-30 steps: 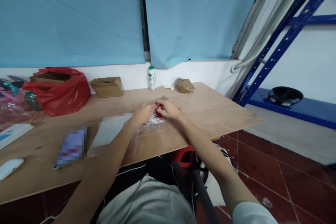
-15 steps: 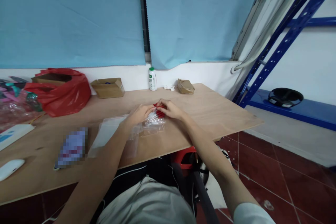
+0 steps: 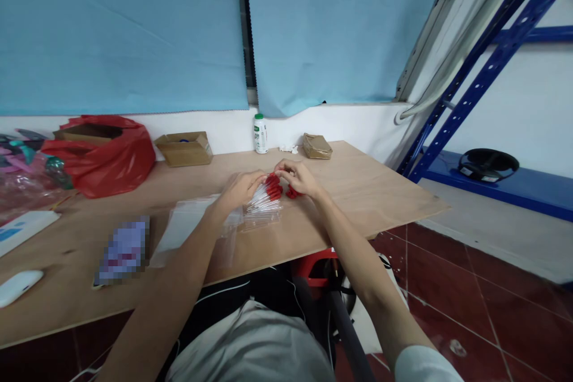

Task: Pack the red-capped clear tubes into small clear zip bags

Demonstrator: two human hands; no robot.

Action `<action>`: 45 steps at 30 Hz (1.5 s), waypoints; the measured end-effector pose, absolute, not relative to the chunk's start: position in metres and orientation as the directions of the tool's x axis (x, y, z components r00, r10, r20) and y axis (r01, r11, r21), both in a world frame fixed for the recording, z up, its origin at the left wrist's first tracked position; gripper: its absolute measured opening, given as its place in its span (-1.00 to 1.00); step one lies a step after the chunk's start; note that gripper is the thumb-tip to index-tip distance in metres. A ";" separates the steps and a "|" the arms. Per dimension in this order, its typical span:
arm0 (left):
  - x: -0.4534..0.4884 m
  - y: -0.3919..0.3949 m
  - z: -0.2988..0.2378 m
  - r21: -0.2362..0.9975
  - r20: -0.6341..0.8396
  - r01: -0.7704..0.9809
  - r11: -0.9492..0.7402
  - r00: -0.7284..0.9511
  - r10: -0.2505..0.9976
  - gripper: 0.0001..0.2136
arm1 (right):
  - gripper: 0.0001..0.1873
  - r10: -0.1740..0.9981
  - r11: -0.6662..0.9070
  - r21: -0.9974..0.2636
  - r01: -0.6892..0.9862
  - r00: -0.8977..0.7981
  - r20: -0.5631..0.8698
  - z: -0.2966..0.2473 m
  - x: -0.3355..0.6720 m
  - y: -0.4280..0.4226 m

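Several thin silvery rods with red ends [image 3: 274,187] lie fanned out on the wooden table, over clear plastic bags [image 3: 259,224]. My left hand [image 3: 244,188] lies over the left side of the fan, fingers closed at the far red ends. Beside it, my right hand [image 3: 299,178] pinches at the same red ends with thumb and forefinger; what exactly lies between these fingertips is too small to tell. More red pieces [image 3: 293,193] show under my right hand. Flat clear bags [image 3: 188,221] lie under and beside my left forearm.
Along the wall stand a red plastic bag [image 3: 119,161], an open cardboard box [image 3: 184,152], a white bottle with a green cap [image 3: 260,134] and a brown packet [image 3: 317,147]. A blurred purple item [image 3: 123,250] and a white mouse-shaped object [image 3: 20,287] lie at left.
My right hand has shifted slightly right and away from me, a little apart from my left. More of the red ends now show between the hands.
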State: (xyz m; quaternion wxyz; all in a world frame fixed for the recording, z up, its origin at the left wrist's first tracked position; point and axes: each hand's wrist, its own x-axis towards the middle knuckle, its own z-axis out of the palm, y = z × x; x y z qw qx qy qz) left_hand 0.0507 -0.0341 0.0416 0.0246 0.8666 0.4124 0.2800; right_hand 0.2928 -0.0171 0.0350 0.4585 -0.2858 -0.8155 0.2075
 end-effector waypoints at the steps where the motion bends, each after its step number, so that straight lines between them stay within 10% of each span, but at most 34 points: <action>1: 0.052 -0.035 0.043 0.274 0.480 0.701 -0.658 0.493 0.726 -0.55 | -0.71 0.653 0.755 -0.594 0.276 -0.394 0.647 0.036 0.291 -0.019; 15: 0.078 -0.041 0.042 0.342 0.590 0.774 -0.534 0.266 0.763 -0.56 | -0.75 0.635 0.714 -0.568 0.409 -0.037 0.772 0.037 0.261 -0.028; 25: 0.062 -0.040 0.035 0.236 0.551 0.802 -0.548 0.354 0.756 -0.66 | -0.78 0.649 0.757 -0.524 0.391 -0.351 0.675 0.026 0.273 -0.021; 45: 0.078 -0.043 0.031 0.129 0.334 0.884 -0.449 0.388 0.859 -0.53 | -0.87 0.568 0.776 -0.282 0.564 -0.434 0.699 0.016 0.262 -0.011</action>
